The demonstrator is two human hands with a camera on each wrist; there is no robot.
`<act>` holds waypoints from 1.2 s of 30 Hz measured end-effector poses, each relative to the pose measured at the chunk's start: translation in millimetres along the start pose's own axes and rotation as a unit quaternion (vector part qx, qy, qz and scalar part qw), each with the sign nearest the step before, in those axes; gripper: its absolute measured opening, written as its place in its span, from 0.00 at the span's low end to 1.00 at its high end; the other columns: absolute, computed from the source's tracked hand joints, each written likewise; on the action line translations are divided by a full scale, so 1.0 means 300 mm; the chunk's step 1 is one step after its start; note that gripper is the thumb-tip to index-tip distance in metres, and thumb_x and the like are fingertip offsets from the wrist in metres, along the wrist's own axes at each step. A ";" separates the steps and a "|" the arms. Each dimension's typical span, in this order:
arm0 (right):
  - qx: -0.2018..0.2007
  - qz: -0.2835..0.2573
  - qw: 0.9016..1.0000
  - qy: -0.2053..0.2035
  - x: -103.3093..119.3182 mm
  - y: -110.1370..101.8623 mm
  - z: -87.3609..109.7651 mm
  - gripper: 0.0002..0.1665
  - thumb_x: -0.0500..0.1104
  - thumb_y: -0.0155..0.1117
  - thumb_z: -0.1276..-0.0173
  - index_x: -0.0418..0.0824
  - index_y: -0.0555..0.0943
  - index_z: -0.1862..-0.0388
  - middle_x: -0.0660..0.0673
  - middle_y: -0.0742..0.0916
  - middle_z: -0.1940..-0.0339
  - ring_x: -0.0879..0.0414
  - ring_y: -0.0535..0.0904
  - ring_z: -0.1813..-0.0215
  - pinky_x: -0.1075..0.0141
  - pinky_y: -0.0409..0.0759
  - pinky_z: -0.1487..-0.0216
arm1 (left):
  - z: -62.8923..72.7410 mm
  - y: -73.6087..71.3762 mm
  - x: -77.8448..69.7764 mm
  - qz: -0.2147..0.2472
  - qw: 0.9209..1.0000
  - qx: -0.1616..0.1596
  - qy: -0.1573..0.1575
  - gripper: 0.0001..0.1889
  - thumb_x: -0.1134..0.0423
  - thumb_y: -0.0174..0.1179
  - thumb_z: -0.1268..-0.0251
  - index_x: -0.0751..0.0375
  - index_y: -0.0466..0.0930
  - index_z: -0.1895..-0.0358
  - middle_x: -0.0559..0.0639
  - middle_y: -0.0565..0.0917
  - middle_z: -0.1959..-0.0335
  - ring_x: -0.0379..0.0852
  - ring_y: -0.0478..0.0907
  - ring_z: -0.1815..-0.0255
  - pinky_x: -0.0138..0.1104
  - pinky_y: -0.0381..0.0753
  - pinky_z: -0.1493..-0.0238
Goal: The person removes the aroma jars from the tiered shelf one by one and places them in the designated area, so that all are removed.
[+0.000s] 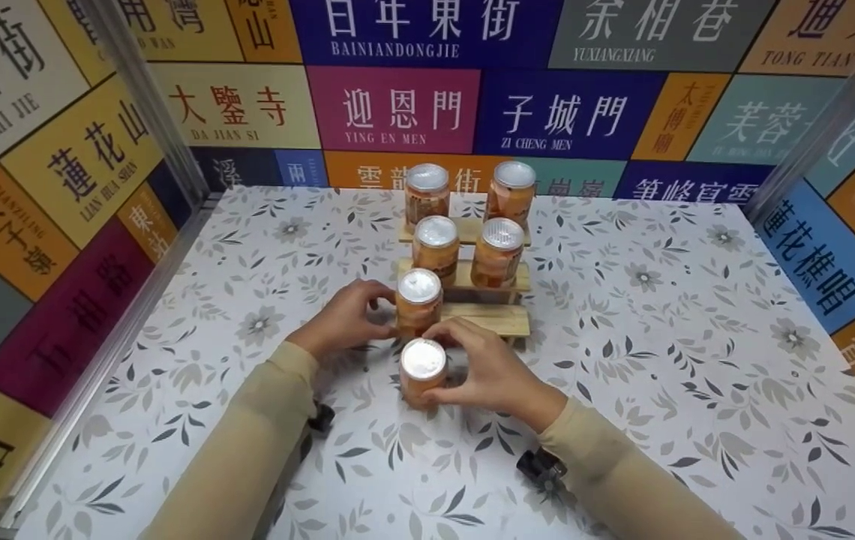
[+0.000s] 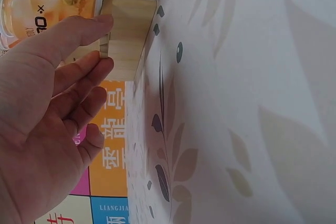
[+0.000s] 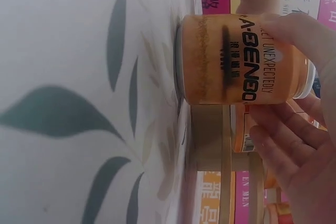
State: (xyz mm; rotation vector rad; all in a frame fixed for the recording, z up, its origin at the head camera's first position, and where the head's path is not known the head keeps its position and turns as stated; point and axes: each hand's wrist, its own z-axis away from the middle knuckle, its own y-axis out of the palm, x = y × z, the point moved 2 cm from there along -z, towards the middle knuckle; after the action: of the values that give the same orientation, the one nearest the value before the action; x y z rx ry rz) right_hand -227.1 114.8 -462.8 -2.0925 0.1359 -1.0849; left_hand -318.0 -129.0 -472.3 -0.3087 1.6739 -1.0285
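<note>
Orange, metal-lidded can (image 1: 422,379), dark lettering "A-BENBO" legible in the right wrist view. Position: upright, in front of the stand's lowest step, near its left end. Base at or just above the tabletop (image 1: 660,337); cannot tell which.

Right hand (image 1: 499,371): has hold of this can from its right side. Thumb on the near side, other fingers bent round the far side; spread only as wide as the can body, which sits between them.

Second can (image 1: 419,300): upright on the lowest step, left end, directly behind the first.

Left hand (image 1: 346,319): beside the second can, at its left. Thumb and forefinger curved, a small gap between the tips, gripping the end of the lowest step of the wooden stand (image 1: 491,321); remaining fingers loosely bent. Contact with the second can itself: cannot tell.

Stand: three steps, rising away from the person. Middle step: two cans, left (image 1: 435,251) and right (image 1: 499,259). Top step: two more, left (image 1: 427,195) and right (image 1: 511,195). All upright.

Tabletop covering: white, grey leaf-and-flower print. Beyond: coloured sign panels (image 1: 397,112).
</note>
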 end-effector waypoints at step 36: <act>-0.145 0.024 0.986 0.076 -0.004 -0.093 -0.136 0.35 0.52 0.81 0.41 0.42 0.80 0.38 0.45 0.83 0.45 0.51 0.83 0.44 0.58 0.85 0.43 | -0.005 -0.001 -0.005 0.005 1.000 0.013 -0.009 0.25 0.60 0.76 0.46 0.56 0.85 0.41 0.51 0.85 0.45 0.54 0.77 0.46 0.44 0.78 0.47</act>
State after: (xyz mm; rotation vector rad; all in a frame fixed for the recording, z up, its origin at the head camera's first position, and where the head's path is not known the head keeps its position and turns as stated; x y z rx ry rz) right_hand -264.4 111.3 -430.6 -2.2449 0.4413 -1.2563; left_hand -318.9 -127.6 -471.2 -0.2923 1.6439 -1.0366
